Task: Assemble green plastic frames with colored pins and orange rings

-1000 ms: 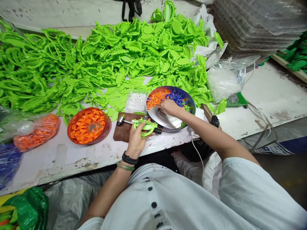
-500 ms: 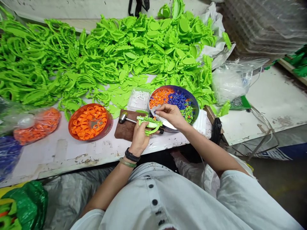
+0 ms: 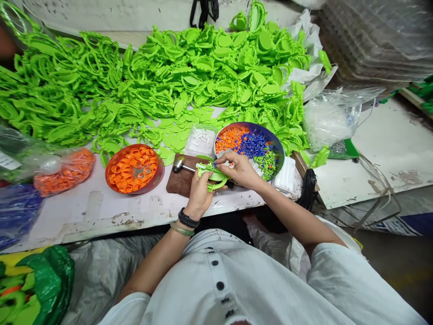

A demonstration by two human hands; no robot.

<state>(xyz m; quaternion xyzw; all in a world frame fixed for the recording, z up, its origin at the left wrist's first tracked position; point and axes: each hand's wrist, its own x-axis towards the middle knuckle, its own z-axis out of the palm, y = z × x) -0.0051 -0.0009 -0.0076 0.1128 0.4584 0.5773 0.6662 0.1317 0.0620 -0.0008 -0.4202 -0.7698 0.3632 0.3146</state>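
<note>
Since the earlier frames, the right grip [image 3: 241, 169] has come away from the tray [image 3: 282, 155] to the frame [image 3: 217, 176], while the left grip [image 3: 200, 193] keeps hold of that frame. In the left grip, thumb on top, the frame sits just ahead of the wrist, raised over the desk [image 3: 135, 210]. Fingertips of the right grip are drawn together at the frame's far edge, pinching what seems to be a tiny blue peg [image 3: 215, 164]; whether it is seated cannot be told.

My reading is that the step in hand is placing the peg on the frame. This calls for a steady left grip, the peg lined up with its spot, then a light push from the right fingertips.

Just left of the left grip and partly under the frame lie the mat [image 3: 177, 183] and the hammer [image 3: 178, 165], its head out past the thumb. Farther left is the bowl [image 3: 158, 178] of orange rings. Beyond both grips are the box [image 3: 200, 139] of white pieces and the green pile [image 3: 203, 67]; the tray is just beyond the right grip.
</note>
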